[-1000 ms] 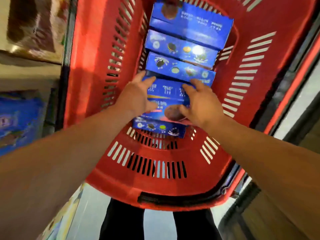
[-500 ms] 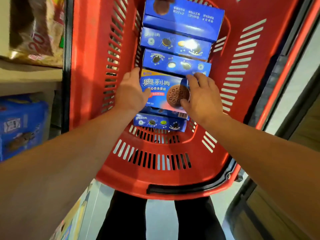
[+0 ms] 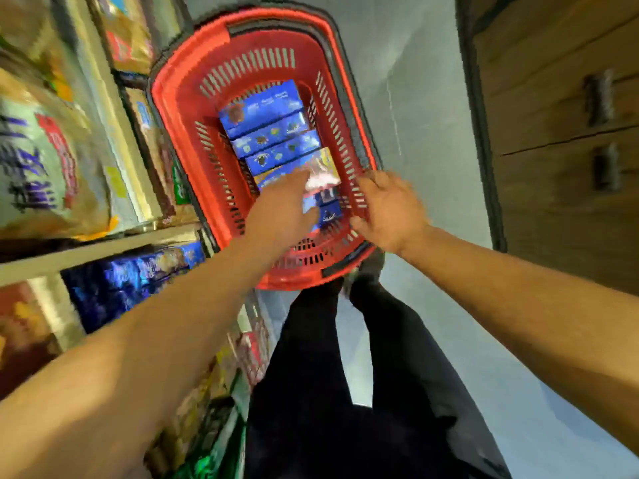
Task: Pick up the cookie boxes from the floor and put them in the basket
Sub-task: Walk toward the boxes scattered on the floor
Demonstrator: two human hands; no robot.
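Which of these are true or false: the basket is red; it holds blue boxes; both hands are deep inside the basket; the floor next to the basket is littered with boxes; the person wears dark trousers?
1. The basket is red. True.
2. It holds blue cookie boxes. True; several lie in a row inside it.
3. Both hands are deep inside the basket. False: the left hand reaches over the boxes, while the right hand is at the basket's side wall, fingers spread.
4. The floor next to the basket is littered with boxes. False: no boxes show on the visible grey floor.
5. The person wears dark trousers. True.
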